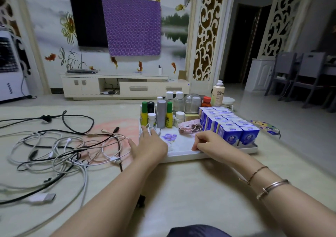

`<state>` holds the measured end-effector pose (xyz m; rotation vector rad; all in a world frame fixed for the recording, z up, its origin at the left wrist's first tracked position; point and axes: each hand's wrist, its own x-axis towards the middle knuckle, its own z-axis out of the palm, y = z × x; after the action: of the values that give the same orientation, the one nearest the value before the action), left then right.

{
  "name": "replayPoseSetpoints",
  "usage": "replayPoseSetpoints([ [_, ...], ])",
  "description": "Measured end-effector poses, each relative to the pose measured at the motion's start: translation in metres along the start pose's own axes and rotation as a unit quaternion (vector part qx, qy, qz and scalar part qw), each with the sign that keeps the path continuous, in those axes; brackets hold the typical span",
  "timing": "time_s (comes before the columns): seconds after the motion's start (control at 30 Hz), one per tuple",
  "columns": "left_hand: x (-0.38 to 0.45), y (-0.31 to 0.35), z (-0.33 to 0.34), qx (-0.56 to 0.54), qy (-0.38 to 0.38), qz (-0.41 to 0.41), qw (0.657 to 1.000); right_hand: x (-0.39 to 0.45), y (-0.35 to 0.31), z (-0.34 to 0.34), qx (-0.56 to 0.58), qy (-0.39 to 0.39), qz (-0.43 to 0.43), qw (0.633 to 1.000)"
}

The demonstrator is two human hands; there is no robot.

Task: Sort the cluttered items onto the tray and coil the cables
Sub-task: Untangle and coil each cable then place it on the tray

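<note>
A white tray (pixel 183 156) with a purple flower print lies on the floor mat. Small bottles (pixel 161 114) stand along its back, several blue-and-white boxes (pixel 229 126) fill its right side, and a pink tape measure (pixel 189 127) lies in the middle. My left hand (pixel 150 145) rests palm down on the tray's left front corner, fingers stretched over a white cable (pixel 152 127) on the tray. My right hand (pixel 209 142) has curled fingers and its thumb on the tray's front rim, gripping it. A tangle of black, white and pink cables (pixel 72 149) sprawls on the mat to the left.
A tall Befe spray bottle (pixel 218 93) and a white dish stand behind the tray. A colourful flat item (pixel 265 126) lies to the right of it. A USB plug (pixel 47 197) lies near my left forearm. A TV cabinet (pixel 123 86) lines the far wall.
</note>
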<state>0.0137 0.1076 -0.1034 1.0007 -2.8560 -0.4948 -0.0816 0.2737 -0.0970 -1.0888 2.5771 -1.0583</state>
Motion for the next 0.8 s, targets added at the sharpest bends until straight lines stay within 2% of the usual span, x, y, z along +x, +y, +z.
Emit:
replayPoseSetpoints([
  [0.07, -0.003, -0.001, 0.001, 0.012, 0.014, 0.000, 1.000, -0.002, -0.002, 0.001, -0.004, 0.009, 0.004, 1.000],
  [0.13, 0.003, -0.003, 0.000, -0.011, -0.010, 0.002, 1.000, -0.003, -0.006, 0.001, -0.033, 0.024, 0.002, 0.999],
  [0.23, 0.010, -0.008, -0.011, -0.128, -0.039, -0.004, 0.991, -0.006, -0.016, 0.004, -0.077, 0.060, -0.009, 0.995],
  [0.4, -0.012, -0.033, -0.049, -0.219, 0.019, 0.086, 0.972, -0.005, -0.048, 0.012, -0.046, 0.084, -0.036, 0.995],
  [0.53, -0.018, -0.082, -0.079, -0.241, 0.060, 0.064, 0.967, -0.002, -0.089, 0.027, -0.031, 0.041, -0.085, 0.995],
  [0.67, -0.029, -0.144, -0.095, -0.224, 0.075, 0.012, 0.972, 0.008, -0.138, 0.053, -0.006, -0.043, -0.139, 0.989],
  [0.8, -0.037, -0.182, -0.095, -0.215, 0.110, 0.005, 0.970, 0.023, -0.173, 0.082, -0.107, -0.122, -0.205, 0.965],
])
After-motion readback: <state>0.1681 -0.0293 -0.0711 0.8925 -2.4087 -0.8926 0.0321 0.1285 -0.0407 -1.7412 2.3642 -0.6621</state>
